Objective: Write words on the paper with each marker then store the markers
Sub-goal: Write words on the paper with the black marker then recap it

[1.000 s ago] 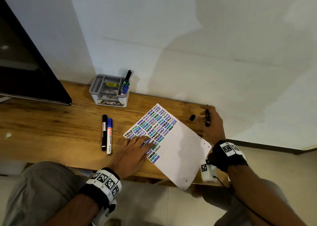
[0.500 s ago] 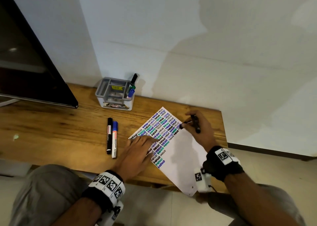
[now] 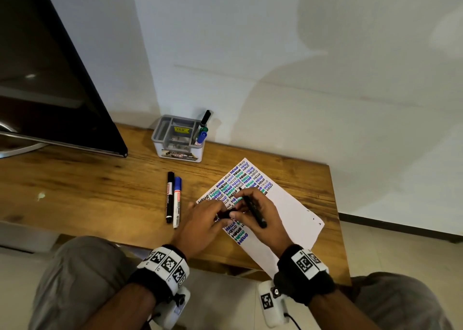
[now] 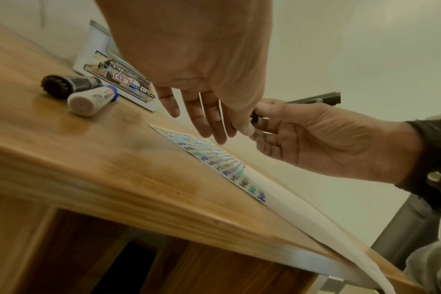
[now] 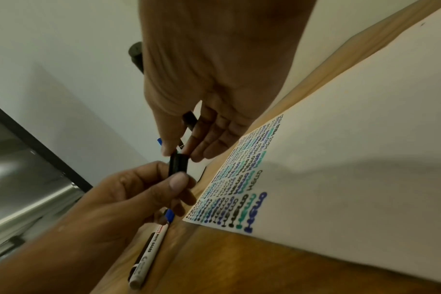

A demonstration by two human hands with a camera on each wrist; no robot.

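Both hands meet above the white paper [image 3: 288, 211], whose left part is filled with rows of "HELLO" in black, blue and green. My right hand [image 3: 244, 204] grips a slim black marker [image 3: 254, 213], its rear end pointing toward me. My left hand [image 3: 225, 215] pinches the marker's black cap [image 5: 178, 165] between thumb and fingers, right at the marker's tip end. In the right wrist view the cap touches the right fingertips [image 5: 169, 151]. In the left wrist view the marker [image 4: 312, 100] sticks out behind the right hand.
A black marker [image 3: 169, 196] and a blue marker [image 3: 177, 201] lie side by side on the wooden table [image 3: 87, 191], left of the paper. A grey organizer [image 3: 175, 144] at the back wall holds three markers [image 3: 203, 129]. A dark monitor [image 3: 50, 91] stands far left.
My right hand came in from the table's right side with the marker to above the paper. My left hand lifted off the paper and now pinches the cap, which lay on the table before.
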